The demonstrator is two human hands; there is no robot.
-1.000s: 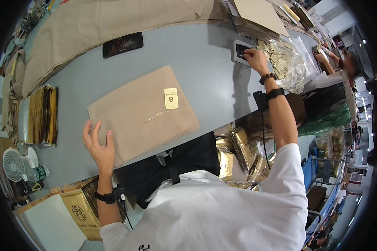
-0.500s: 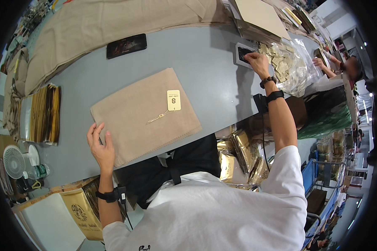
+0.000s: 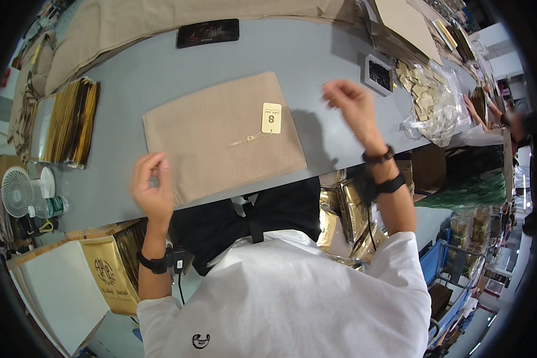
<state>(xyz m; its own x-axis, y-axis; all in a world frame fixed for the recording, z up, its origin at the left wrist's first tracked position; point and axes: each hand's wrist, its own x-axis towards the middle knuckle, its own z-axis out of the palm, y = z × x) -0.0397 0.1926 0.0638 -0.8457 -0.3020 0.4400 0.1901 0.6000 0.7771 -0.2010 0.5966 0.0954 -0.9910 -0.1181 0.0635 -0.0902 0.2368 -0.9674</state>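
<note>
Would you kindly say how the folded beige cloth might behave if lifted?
The folded beige cloth would probably droop, being soft-looking layered fabric. Lying flat, it seems unlikely to roll. The cream tag on top might slide if the cloth tilts.

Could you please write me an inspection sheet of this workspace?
Surface: grey flat tabletop; long beige cloth along its far edge.
Work items: folded beige fabric piece, cream rectangular tag and pale looped cord on top.
Clutter: black rectangular phone-like device; open grey box holding small black pieces; clear plastic bag with cream tags; upright gold-edged packets.
Hands: left hand at the folded piece's left edge, contact unclear; right hand raised right of it, blurred, grip unclear.
Cables: thin black cables hang near both black wristbands.
Surroundings: blue-framed metal cart, white round fan, another person's arm.
</note>
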